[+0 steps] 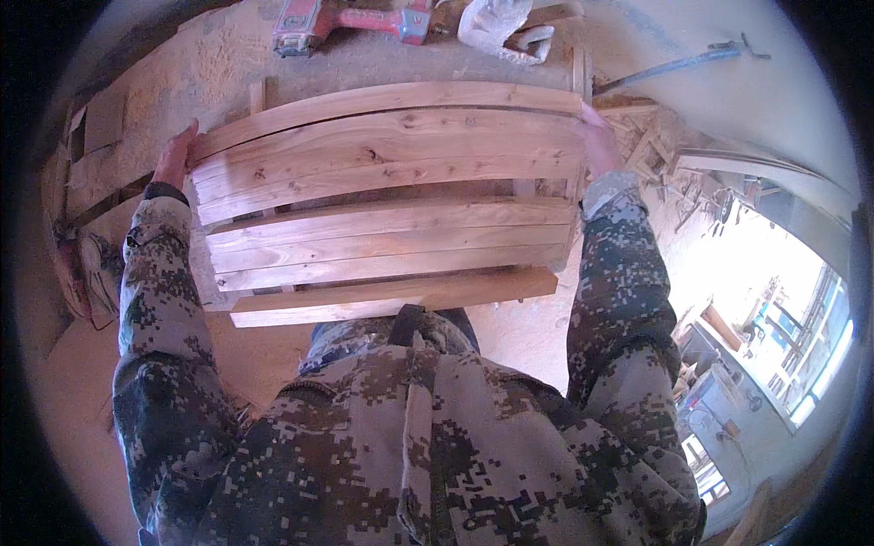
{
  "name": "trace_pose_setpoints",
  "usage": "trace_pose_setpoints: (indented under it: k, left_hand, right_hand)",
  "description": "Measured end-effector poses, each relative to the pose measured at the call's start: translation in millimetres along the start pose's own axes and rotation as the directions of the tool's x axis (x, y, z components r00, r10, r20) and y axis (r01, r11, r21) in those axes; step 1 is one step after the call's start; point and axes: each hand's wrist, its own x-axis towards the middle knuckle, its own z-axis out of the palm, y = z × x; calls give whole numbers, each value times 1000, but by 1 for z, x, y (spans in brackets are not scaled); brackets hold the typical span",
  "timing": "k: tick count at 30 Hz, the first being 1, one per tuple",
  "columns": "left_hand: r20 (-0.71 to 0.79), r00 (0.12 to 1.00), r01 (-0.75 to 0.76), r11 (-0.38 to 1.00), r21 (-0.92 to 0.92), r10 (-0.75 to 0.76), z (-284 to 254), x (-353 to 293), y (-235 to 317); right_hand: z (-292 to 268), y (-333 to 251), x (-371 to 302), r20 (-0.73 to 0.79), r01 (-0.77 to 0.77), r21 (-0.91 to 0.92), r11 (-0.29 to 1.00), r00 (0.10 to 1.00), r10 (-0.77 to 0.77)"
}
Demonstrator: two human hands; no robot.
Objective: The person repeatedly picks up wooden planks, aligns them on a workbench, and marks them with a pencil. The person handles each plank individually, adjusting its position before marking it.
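Several long, pale reddish wooden boards with knots lie side by side in front of me, running left to right. My left hand (pixel 177 156) is at the left end of the far boards, fingers against the end. At the opposite end, my right hand (pixel 597 141) grips the farthest board (pixel 401 98); its fingertips are partly hidden. A dark thin gap separates that board from the wide board (pixel 401 144) nearer me. Closer in lie a middle group of boards (pixel 391 238) and a single near board (pixel 401 296), close to my body, with wider gaps between the groups.
Beyond the boards, a red and grey cordless power tool (pixel 350 23) and a whitish, dusty object (pixel 506 29) rest on the sawdust-covered worktop (pixel 209 56). A long metal bar clamp (pixel 678 68) lies at the far right. Wood scraps (pixel 648 146) are heaped beyond my right hand.
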Motion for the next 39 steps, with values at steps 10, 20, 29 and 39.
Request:
trace_pose_setpoints:
  k: [10, 20, 29, 39]
  left_hand:
    - [200, 979, 16, 969, -245, 34, -26, -13, -26]
    - [-125, 977, -203, 932, -299, 173, 16, -75, -31]
    - [146, 952, -178, 873, -454, 269, -17, -55, -74]
    - [-298, 954, -130, 907, -400, 5, -99, -170, -342]
  right_hand:
    - [6, 2, -33, -151, -140, 190, 972, 974, 169]
    - [9, 11, -29, -202, -138, 291, 947, 959, 201]
    - [2, 15, -39, -144, -133, 191, 973, 976, 162]
    - [-66, 211, -238, -310, -453, -700, 552, 889, 336]
